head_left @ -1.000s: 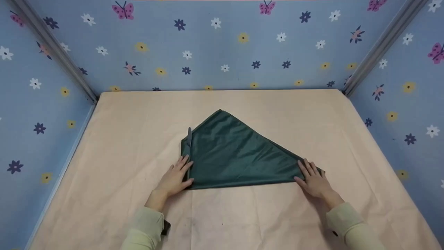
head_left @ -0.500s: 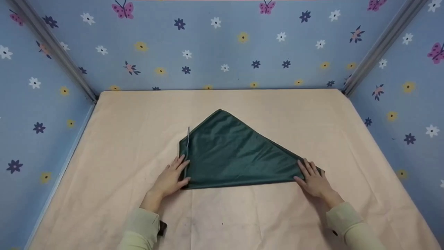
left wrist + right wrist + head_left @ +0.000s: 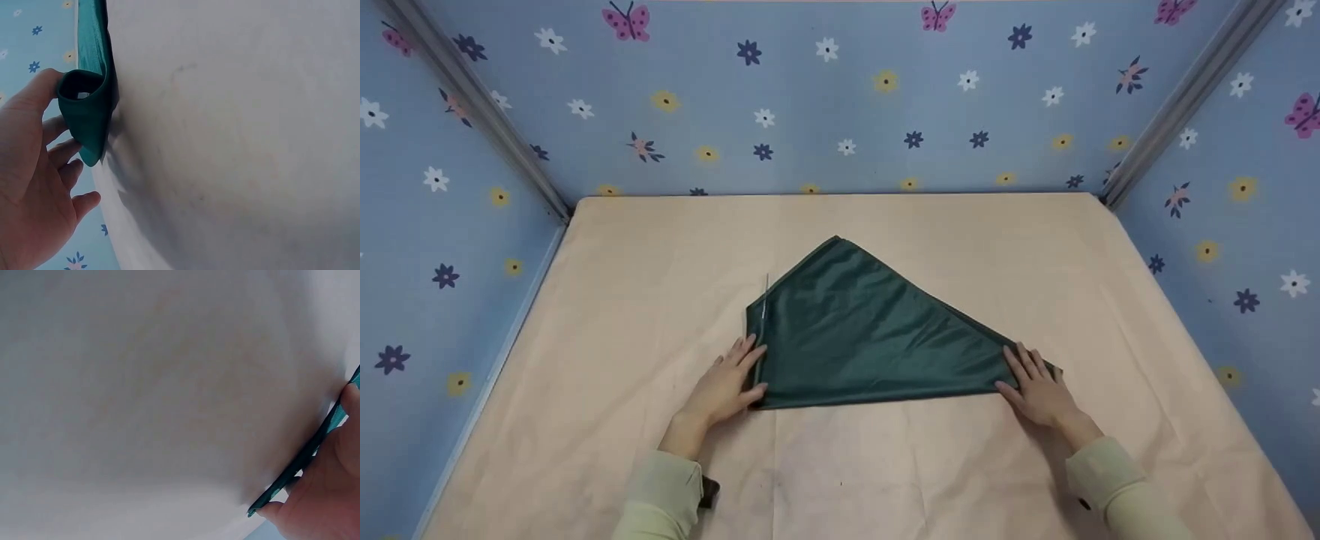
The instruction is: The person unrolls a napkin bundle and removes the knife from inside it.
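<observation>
A folded dark green cloth [image 3: 877, 330] lies on the covered table, its top corner pointing away from me. My left hand [image 3: 720, 386] rests on its left edge, thumb and fingers spread. Beside those fingertips a fold stands up, its thin grey edge [image 3: 766, 291] reaching past the cloth's outline. From the left wrist, the near end of this fold is a hollow green loop [image 3: 90, 112], with the thumb against it. My right hand [image 3: 1041, 394] lies on the narrow right end, fingers extended. In the right wrist view the cloth's edge [image 3: 306, 453] is a thin layer under that hand.
A pale peach cover [image 3: 645, 247] with faint creases spreads over the table. Blue walls with flowers and butterflies [image 3: 870, 97] stand at the back and both sides, with grey posts [image 3: 1192, 105] at the corners.
My left hand has shifted slightly left, and the cloth's left edge has gone with it. The upright fold shows narrower than before. My right hand has stayed still.
</observation>
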Motion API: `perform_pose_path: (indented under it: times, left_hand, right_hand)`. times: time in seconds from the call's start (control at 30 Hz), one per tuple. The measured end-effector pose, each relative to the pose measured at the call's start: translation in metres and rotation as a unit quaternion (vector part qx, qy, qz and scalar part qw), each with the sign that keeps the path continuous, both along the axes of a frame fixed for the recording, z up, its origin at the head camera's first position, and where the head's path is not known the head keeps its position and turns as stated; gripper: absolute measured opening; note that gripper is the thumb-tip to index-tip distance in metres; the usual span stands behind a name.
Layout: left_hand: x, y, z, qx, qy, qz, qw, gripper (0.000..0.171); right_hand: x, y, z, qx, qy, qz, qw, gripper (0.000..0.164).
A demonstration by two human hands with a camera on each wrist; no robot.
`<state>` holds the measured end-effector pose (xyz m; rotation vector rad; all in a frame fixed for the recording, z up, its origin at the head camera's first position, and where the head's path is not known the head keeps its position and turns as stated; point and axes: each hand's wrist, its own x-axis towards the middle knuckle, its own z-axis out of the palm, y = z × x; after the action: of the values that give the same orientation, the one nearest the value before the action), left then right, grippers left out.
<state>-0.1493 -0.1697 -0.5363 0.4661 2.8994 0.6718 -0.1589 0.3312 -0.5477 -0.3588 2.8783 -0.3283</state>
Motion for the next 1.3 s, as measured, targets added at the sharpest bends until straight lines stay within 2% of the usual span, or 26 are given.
perform_pose_path:
  times: [0.3, 0.77, 1.0, 1.17, 1.3]
  left_hand:
    - [0.001, -0.005, 0.003, 0.0, -0.004, 0.005, 1.0, 0.061]
    - [0.007, -0.017, -0.005, 0.006, -0.013, 0.023, 0.9996, 0.063]
    - [0.009, -0.014, -0.003, 0.006, 0.007, 0.018, 0.9998, 0.061]
    - [0.008, -0.008, -0.003, 0.006, 0.021, 0.024, 0.9995, 0.059]
    - [0.006, -0.002, -0.003, 0.006, 0.044, 0.026, 0.9987, 0.058]
  right_hand:
    - [0.001, 0.0, -0.001, -0.003, -0.004, -0.007, 1.0, 0.068]
    - [0.001, -0.001, 0.0, -0.004, 0.004, -0.002, 1.0, 0.068]
    - [0.003, -0.001, 0.001, -0.017, 0.022, 0.002, 1.0, 0.065]
    - [0.004, 0.001, -0.001, -0.045, 0.036, 0.006, 0.998, 0.069]
    - [0.004, 0.003, -0.003, -0.057, 0.049, 0.016, 0.997, 0.069]
